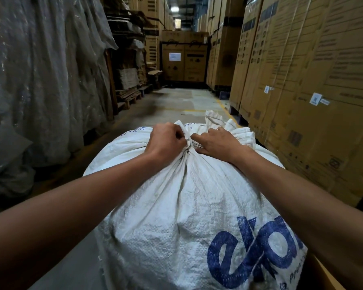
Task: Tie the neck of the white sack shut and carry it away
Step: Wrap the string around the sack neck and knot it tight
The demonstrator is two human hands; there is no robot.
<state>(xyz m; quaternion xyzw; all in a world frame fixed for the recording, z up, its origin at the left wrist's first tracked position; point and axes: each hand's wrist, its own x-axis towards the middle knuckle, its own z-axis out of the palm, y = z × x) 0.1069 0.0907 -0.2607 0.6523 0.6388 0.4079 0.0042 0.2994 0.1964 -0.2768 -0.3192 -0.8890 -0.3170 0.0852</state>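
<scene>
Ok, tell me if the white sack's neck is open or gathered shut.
Gathered shut: the neck of the white sack is bunched and cinched, left hand and right hand gripping either side. Whether it's knotted, cannot tell.

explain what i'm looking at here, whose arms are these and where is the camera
There is no machine here. The one picture comes from a wide-angle camera worn on a person's head, looking forward and down, so the two bare arms are the wearer's own. In front of them is a big, full white woven plastic sack with blue lettering. Its gathered neck is pinched between both hands: the left hand is closed on it, and the right hand is pressed against it from the other side. Around them is a warehouse aisle with a grey concrete floor, tall brown cardboard cartons on the right and plastic-wrapped goods on the left.
</scene>
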